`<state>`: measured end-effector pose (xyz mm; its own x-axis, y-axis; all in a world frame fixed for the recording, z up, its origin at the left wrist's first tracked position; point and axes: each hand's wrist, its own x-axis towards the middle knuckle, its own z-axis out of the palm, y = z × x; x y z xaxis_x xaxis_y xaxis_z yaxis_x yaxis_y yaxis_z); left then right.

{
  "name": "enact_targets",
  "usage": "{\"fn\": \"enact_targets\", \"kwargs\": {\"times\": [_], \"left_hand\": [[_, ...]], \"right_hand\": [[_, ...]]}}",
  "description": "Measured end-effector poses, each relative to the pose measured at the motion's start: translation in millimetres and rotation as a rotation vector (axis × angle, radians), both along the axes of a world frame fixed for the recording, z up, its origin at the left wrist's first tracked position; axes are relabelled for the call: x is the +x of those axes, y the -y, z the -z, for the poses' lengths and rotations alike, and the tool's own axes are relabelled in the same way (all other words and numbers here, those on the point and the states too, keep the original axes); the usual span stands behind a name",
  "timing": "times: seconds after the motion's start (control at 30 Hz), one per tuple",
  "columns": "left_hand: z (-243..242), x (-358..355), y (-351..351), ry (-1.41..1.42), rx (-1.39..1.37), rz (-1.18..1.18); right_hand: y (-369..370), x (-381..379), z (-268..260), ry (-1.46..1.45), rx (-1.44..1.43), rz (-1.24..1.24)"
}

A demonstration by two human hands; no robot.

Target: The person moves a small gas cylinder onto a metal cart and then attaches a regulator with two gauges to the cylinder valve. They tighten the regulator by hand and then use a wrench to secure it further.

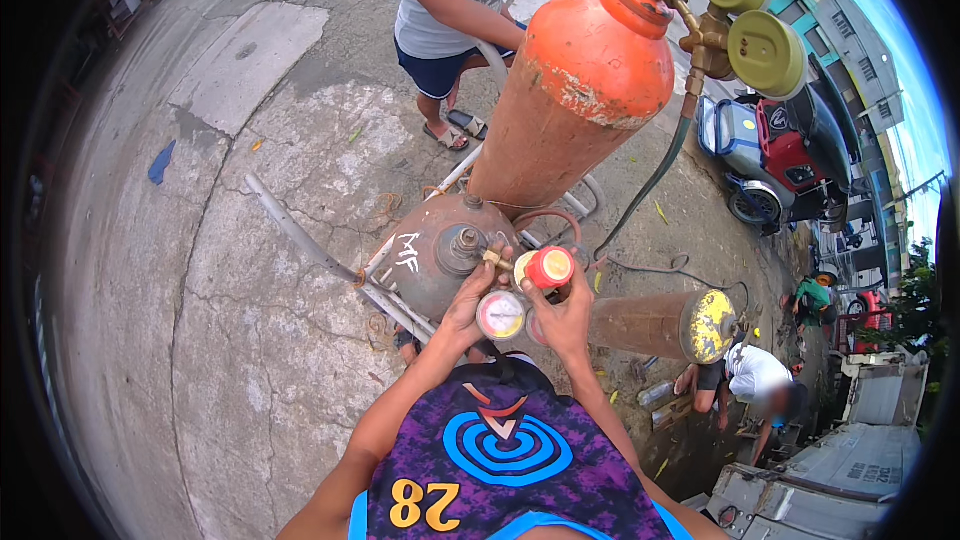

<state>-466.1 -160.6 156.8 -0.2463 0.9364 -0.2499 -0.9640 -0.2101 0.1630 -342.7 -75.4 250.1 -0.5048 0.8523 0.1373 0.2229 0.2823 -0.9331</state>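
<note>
A gas regulator (551, 267) with a red-capped knob and round gauges is between my hands, beside the valve of a dark gas cylinder (431, 240) with white paint marks. My left hand (474, 296) grips the regulator's brass inlet fitting (498, 260) close to the cylinder valve (469, 238). Around the regulator body, near the red knob, my right hand (562, 307) is closed. One pressure gauge (501, 315) faces up below my left fingers. Whether the fitting touches the valve cannot be told.
A tall orange cylinder (570, 90) with brass regulator and hose stands just beyond, in a metal cart frame (300, 225). A person (450, 7) stands behind it. A yellow-topped cylinder (652, 326) is at right, near a crouching person (757, 375). A motor tricycle (780, 142) is parked farther off.
</note>
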Motion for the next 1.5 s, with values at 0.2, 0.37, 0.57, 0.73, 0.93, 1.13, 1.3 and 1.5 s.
{"fn": "enact_targets", "kwargs": {"times": [0.2,0.37,0.57,0.73,0.93,1.13,1.3,1.5], "left_hand": [[8.7,-2.2,-0.2,0.046,0.055,-0.022],[25.3,-4.8,-1.4,0.278,0.046,0.061],[-12.5,-3.2,5.5,0.236,-0.058,-0.010],[-16.2,0.6,0.6,0.185,0.019,-0.010],[15.2,-7.2,4.7,0.205,-0.078,0.112],[-14.2,-0.8,24.5,0.199,-0.221,-0.006],[-31.3,-4.6,24.4,0.248,-0.155,-0.063],[-17.4,2.8,38.8,0.324,-0.303,-0.083]], "right_hand": [[6.0,-6.4,-2.6,-0.031,-0.006,-0.031],[3.6,-3.7,-4.0,-0.025,-0.036,-0.044],[-2.1,-2.4,-2.7,-0.010,-0.004,-0.041],[0.0,-4.5,-1.8,0.015,0.038,-0.025],[0.8,-2.1,1.4,0.027,0.006,-0.061],[4.4,-5.5,-5.8,-0.008,0.009,-0.019],[2.1,-5.6,-0.5,-0.006,0.042,-0.004],[3.8,-7.2,-3.9,-0.001,0.053,-0.007]]}}
